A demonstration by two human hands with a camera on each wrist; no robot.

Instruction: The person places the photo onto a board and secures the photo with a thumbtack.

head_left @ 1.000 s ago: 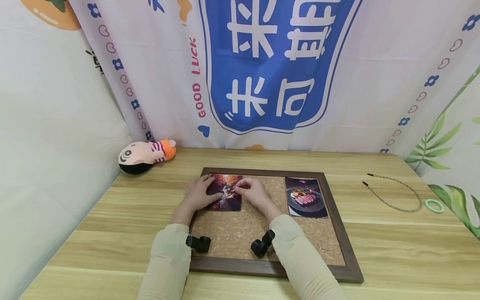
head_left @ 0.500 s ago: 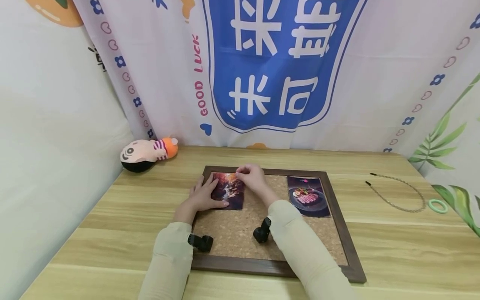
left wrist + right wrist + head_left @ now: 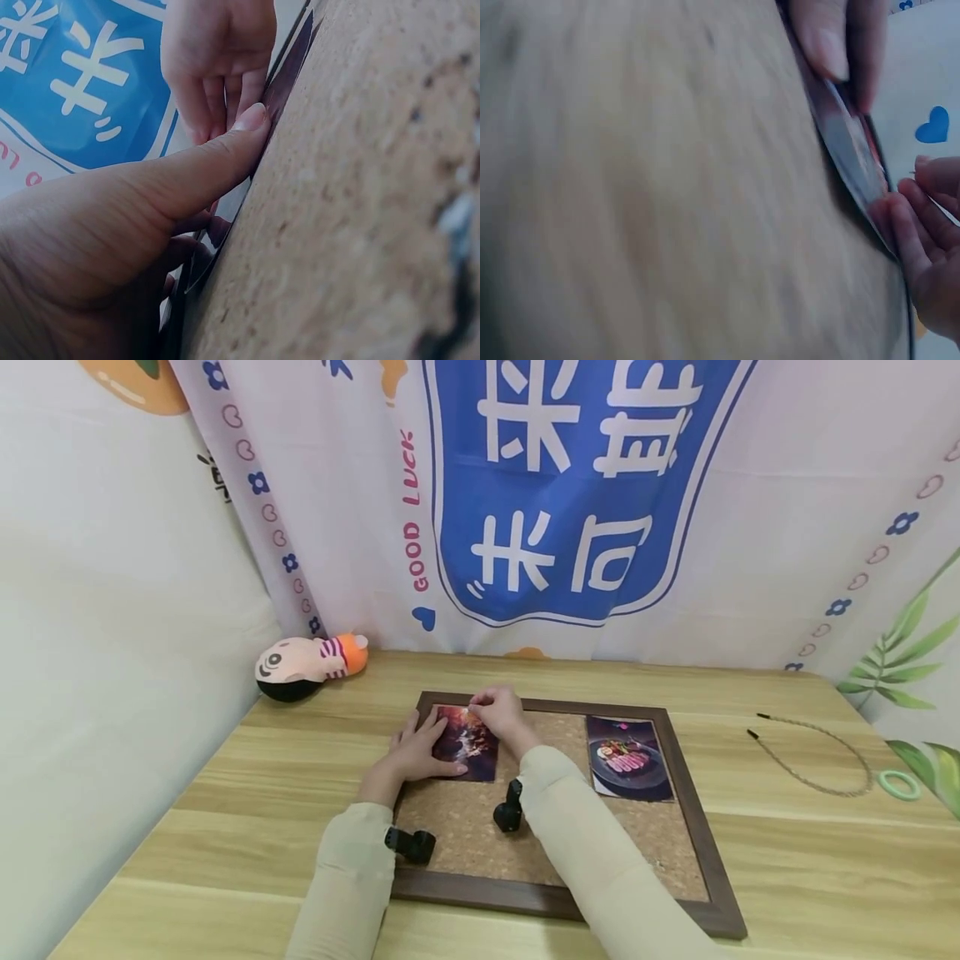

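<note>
My left hand (image 3: 420,752) lies spread over the left side of a photo print (image 3: 474,742) with a reddish-orange forest scene, at the top left of a framed cork board (image 3: 480,843). Its thumb (image 3: 225,157) presses near the photo's lower edge. At the photo's top edge, my right hand (image 3: 501,712) pinches a tiny pin (image 3: 913,172) between thumb and forefinger; only its thin tip shows. In the right wrist view the photo's near edge (image 3: 847,142) stands a little off the cork. A second photo (image 3: 628,758), of a plated dish, sits at the board's top right.
A stuffed doll (image 3: 311,667) lies at the table's back left. To the right of the board are a braided cord (image 3: 832,789) with dark tips and a pale green ring (image 3: 898,785). A printed curtain (image 3: 360,527) hangs right behind the table (image 3: 225,827).
My right hand has moved from the photo's right side up to its top edge. The left hand's thumb has shifted down toward the photo's lower edge. The head view has turned slightly left.
</note>
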